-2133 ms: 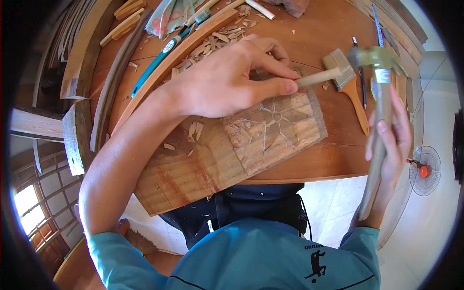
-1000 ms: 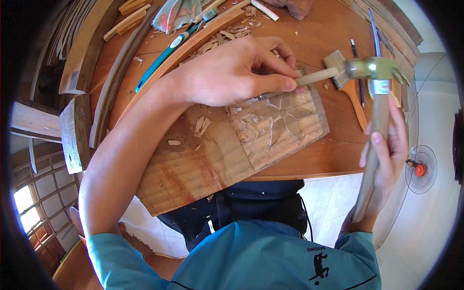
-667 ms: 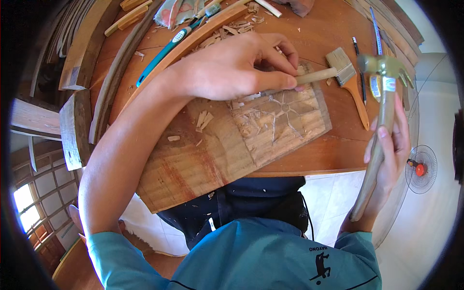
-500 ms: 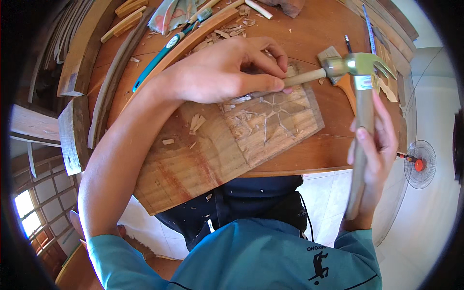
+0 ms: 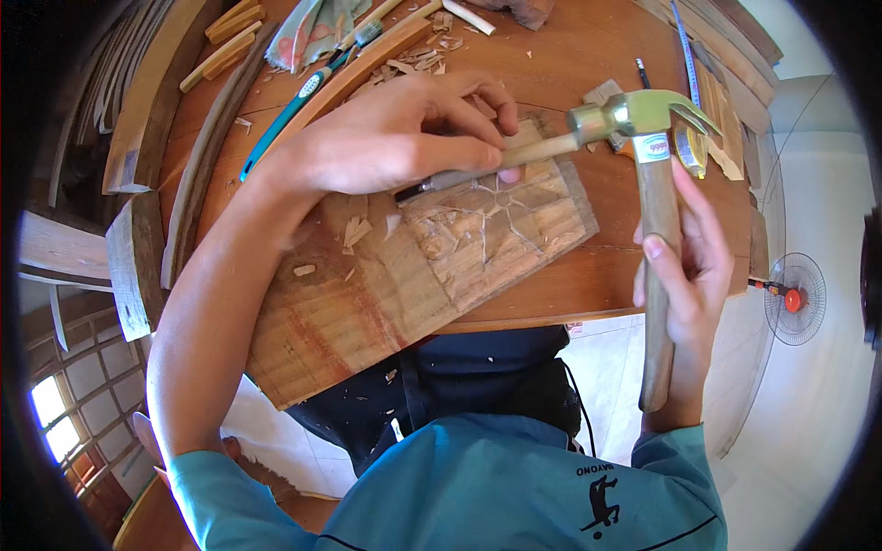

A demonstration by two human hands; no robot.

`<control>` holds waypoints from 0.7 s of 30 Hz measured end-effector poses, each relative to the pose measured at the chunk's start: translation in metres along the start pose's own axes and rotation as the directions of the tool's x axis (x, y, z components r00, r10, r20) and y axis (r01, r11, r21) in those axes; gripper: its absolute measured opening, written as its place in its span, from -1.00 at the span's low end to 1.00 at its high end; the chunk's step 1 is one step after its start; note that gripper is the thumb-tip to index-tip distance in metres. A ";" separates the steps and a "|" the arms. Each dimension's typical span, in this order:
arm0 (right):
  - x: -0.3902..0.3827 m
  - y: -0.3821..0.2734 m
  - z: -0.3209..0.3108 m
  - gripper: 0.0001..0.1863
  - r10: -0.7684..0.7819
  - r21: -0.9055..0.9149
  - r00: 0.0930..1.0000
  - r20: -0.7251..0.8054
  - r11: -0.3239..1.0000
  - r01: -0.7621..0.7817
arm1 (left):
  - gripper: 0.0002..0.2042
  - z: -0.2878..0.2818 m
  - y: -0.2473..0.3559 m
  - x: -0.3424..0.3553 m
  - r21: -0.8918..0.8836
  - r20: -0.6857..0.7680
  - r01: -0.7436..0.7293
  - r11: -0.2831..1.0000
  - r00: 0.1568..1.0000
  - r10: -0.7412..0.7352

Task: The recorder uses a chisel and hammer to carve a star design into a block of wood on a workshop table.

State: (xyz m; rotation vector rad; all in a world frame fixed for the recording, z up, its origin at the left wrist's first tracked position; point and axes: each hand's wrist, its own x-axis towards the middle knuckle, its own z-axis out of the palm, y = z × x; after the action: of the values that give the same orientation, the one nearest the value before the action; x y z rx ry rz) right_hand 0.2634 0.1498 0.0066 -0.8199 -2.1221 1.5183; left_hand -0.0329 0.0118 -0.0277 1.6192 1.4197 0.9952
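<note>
My left hand (image 5: 395, 138) is closed around a chisel (image 5: 547, 149), its wooden handle pointing right and its metal blade low over the carved end of a wooden board (image 5: 335, 308). Lines radiating from a small circle are cut into that recessed end. My right hand (image 5: 694, 271) grips a claw hammer (image 5: 656, 303) by its wooden handle, head upward. The striking face is at the butt of the chisel handle and appears to touch it. Loose wood chips (image 5: 356, 233) lie on the board, which overhangs the table's near edge above my lap.
A teal-handled brush (image 5: 285, 124), wooden strips (image 5: 230, 55) and a cloth (image 5: 312, 32) lie at the far left of the table (image 5: 542, 64). A paintbrush (image 5: 602, 93), partly hidden behind the hammer, and a yellow tape measure (image 5: 691, 151) are at right. A fan (image 5: 795, 298) stands beyond.
The view has shifted slightly. My left hand and the chisel have moved left across the carved area. My right hand has brought the hammer left too, its face still at the handle's end.
</note>
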 end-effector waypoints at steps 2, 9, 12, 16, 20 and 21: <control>0.004 -0.006 -0.014 -0.30 0.011 0.070 1.000 -0.017 0.998 -0.009 | -0.75 0.000 0.001 0.003 -0.095 0.001 0.001 0.996 1.000 -0.001; 0.009 0.006 -0.024 -0.30 -0.057 0.067 0.996 -0.070 0.996 0.061 | -0.73 0.005 0.016 0.002 -0.234 -0.059 0.069 0.970 0.995 -0.085; 0.005 0.006 -0.030 -0.28 -0.044 0.051 0.998 -0.041 0.998 0.046 | -0.71 0.010 0.015 0.003 -0.234 -0.124 0.020 0.972 0.991 -0.050; 0.002 -0.004 -0.032 -0.25 -0.058 0.003 0.998 -0.031 0.998 0.058 | -0.69 0.012 0.012 0.004 -0.281 -0.203 -0.067 0.957 0.979 0.009; 0.001 -0.011 -0.036 -0.26 -0.096 -0.041 0.993 -0.068 0.995 0.094 | -0.70 0.011 0.009 0.007 -0.275 -0.181 -0.042 0.961 0.983 -0.009; 0.002 -0.010 -0.033 -0.26 -0.139 -0.066 0.983 -0.122 0.989 0.132 | -0.71 0.011 0.010 0.007 -0.244 -0.187 -0.057 0.968 0.982 0.010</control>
State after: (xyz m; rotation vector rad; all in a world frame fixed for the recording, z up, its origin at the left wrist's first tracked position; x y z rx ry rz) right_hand 0.2804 0.1718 0.0263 -0.7538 -2.0925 1.3069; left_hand -0.0186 0.0176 -0.0229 1.3998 1.3285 1.3168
